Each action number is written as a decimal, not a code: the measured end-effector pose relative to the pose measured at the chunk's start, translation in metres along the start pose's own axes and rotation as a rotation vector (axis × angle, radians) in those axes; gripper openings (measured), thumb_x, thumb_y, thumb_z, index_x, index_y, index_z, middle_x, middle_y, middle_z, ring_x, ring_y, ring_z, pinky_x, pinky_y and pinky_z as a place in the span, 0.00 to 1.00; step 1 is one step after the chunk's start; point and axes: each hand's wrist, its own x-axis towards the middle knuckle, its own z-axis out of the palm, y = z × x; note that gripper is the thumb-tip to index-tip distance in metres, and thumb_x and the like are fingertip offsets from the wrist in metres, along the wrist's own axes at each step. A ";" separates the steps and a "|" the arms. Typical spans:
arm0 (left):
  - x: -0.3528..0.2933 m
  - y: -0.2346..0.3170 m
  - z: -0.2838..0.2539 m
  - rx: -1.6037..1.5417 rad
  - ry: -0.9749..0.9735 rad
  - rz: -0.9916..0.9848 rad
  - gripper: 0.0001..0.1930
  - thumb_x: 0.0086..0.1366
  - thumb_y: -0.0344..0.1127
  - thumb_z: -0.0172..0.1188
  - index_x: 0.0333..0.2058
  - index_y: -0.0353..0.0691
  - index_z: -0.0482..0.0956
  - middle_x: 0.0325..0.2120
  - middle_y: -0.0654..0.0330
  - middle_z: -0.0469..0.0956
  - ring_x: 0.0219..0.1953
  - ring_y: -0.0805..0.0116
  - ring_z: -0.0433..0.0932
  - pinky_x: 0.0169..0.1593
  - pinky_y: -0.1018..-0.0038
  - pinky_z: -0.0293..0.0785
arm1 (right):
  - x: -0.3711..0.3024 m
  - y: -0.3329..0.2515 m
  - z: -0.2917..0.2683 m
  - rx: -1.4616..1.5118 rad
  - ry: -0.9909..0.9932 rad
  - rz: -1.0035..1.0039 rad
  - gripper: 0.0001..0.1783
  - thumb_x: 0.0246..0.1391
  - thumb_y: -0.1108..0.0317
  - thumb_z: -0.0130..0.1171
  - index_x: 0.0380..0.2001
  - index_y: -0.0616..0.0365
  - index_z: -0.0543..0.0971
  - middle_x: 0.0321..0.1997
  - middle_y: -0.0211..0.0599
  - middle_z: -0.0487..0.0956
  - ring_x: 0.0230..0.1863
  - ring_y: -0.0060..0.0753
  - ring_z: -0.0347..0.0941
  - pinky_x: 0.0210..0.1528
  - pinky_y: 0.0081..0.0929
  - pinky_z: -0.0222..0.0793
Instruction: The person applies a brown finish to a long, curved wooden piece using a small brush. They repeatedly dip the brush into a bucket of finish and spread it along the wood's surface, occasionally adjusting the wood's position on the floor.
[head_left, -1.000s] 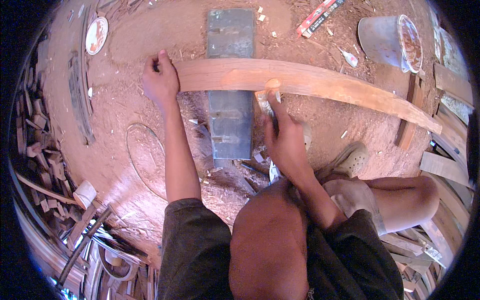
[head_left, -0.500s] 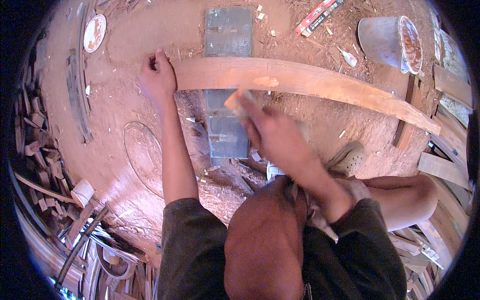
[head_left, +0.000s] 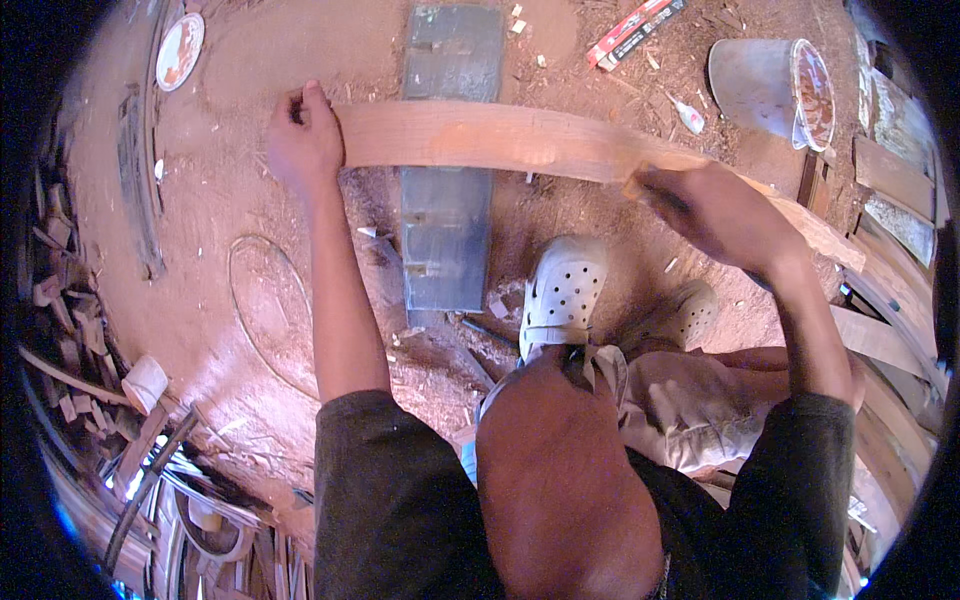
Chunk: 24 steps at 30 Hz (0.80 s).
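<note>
A long curved wooden plank [head_left: 400, 135] lies crosswise over a dark grey board [head_left: 447, 240] on the ground. At the plank's left end, my left hand [head_left: 305, 145] is closed around the wood. My right hand [head_left: 725, 215] is closed on a small flat orange-edged tool [head_left: 634, 186], mostly hidden by the fingers, with its edge against the plank's near side right of the middle. A pale orange smear [head_left: 505, 145] of what looks like filler covers the plank's middle. The plank's right end continues beyond my right hand.
A grey bucket [head_left: 755, 90] lies at the far right, near a small white tube [head_left: 689, 117] and a red-and-black box [head_left: 635, 35]. A round lid [head_left: 180, 52] is at the far left. Wood scraps [head_left: 75, 320] line both sides. My shoe [head_left: 567, 285] stands below the plank.
My right hand has swung right and up, from below the plank's middle to the plank's right part. The orange lump on the wood now looks flatter. My left hand keeps its hold.
</note>
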 end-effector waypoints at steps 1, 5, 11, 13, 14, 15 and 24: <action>-0.001 0.000 0.004 -0.026 -0.017 -0.018 0.22 0.65 0.55 0.56 0.35 0.40 0.85 0.30 0.50 0.84 0.37 0.48 0.83 0.42 0.58 0.76 | -0.019 0.015 0.001 0.085 0.170 -0.057 0.17 0.62 0.66 0.54 0.52 0.60 0.77 0.34 0.50 0.82 0.35 0.49 0.80 0.38 0.45 0.75; -0.002 -0.008 0.002 -0.058 -0.039 -0.001 0.21 0.65 0.52 0.58 0.34 0.37 0.85 0.30 0.49 0.84 0.36 0.48 0.83 0.41 0.59 0.76 | -0.077 -0.007 -0.004 0.837 0.335 0.551 0.26 0.66 0.61 0.54 0.65 0.53 0.70 0.22 0.32 0.75 0.13 0.23 0.68 0.16 0.25 0.66; -0.003 -0.014 0.004 -0.081 0.161 0.103 0.21 0.67 0.48 0.59 0.42 0.33 0.82 0.38 0.44 0.83 0.41 0.49 0.83 0.45 0.59 0.77 | -0.119 -0.023 0.068 1.564 0.721 0.533 0.33 0.67 0.52 0.52 0.69 0.54 0.61 0.21 0.25 0.61 0.08 0.15 0.55 0.07 0.16 0.55; -0.003 -0.016 -0.007 0.050 0.222 -0.016 0.21 0.68 0.48 0.59 0.42 0.32 0.82 0.39 0.44 0.83 0.42 0.50 0.83 0.45 0.58 0.78 | -0.129 -0.025 0.069 1.654 0.766 0.533 0.31 0.67 0.54 0.54 0.68 0.53 0.64 0.20 0.22 0.63 0.10 0.14 0.57 0.10 0.16 0.57; -0.003 -0.026 -0.013 -0.112 0.256 -0.079 0.21 0.68 0.48 0.58 0.43 0.31 0.82 0.40 0.44 0.83 0.42 0.51 0.83 0.45 0.58 0.78 | -0.130 -0.022 0.066 1.654 0.765 0.525 0.31 0.67 0.55 0.55 0.68 0.53 0.64 0.20 0.22 0.64 0.10 0.15 0.57 0.10 0.16 0.56; -0.005 -0.036 -0.017 -0.275 0.271 -0.147 0.21 0.68 0.48 0.58 0.44 0.31 0.82 0.41 0.45 0.83 0.43 0.52 0.83 0.45 0.58 0.78 | -0.134 -0.021 0.064 1.649 0.765 0.531 0.31 0.66 0.55 0.55 0.68 0.53 0.64 0.20 0.22 0.64 0.10 0.15 0.57 0.10 0.16 0.56; -0.014 -0.080 -0.002 -0.166 -0.075 -0.056 0.27 0.71 0.51 0.55 0.49 0.27 0.78 0.44 0.42 0.81 0.46 0.56 0.80 0.50 0.65 0.76 | -0.161 0.016 0.069 1.812 0.714 0.494 0.29 0.68 0.57 0.54 0.69 0.48 0.63 0.19 0.24 0.66 0.11 0.18 0.62 0.12 0.19 0.60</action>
